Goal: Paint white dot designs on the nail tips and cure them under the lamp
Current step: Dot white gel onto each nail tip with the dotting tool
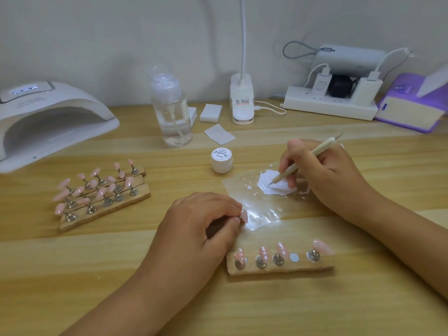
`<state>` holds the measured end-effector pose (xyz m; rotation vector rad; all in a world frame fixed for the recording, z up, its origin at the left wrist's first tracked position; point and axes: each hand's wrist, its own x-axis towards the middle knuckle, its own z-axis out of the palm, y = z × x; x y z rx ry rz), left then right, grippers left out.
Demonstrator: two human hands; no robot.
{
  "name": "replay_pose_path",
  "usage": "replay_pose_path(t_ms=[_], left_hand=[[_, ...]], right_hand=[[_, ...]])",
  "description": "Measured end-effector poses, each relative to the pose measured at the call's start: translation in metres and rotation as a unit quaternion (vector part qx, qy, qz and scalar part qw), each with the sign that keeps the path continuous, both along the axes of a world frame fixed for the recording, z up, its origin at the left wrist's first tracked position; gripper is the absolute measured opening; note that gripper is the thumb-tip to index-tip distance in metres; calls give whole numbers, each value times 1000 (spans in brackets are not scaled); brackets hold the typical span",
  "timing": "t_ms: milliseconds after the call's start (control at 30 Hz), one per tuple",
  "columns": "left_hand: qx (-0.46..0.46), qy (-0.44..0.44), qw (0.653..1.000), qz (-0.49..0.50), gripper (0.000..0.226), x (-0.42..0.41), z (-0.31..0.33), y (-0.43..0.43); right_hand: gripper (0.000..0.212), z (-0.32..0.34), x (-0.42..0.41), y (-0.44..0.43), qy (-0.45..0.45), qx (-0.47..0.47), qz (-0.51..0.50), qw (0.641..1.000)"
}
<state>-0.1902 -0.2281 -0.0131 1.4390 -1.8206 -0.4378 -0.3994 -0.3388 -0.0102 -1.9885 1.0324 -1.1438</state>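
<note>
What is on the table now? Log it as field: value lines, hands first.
right hand: holds pen, tip in white paint on clear sheet
left hand: pinches one pink nail tip
near strip: four tips on stands; three show white dots, one looks plain; one slot empty
far strips: pink tips, no dots visible
lamp: far left, display lit
jar: lid on, behind the sheet
</note>
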Motion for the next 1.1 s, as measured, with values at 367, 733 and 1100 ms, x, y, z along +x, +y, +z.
replay_pose_path(t_ms=[367,733,1100], left_hand=[[1,-1,1000,3,14,-1,1,0],[0,2,1000,5,14,-1,0,0],[7,-3,1000,-1,15,0,1,1]], right_hand=[[47,1,-1,1,-18,-15,-49,999],[40,0,-1,1,37,-68,-25,997],[50,-1,-2,3,-13,-28,-49,998]])
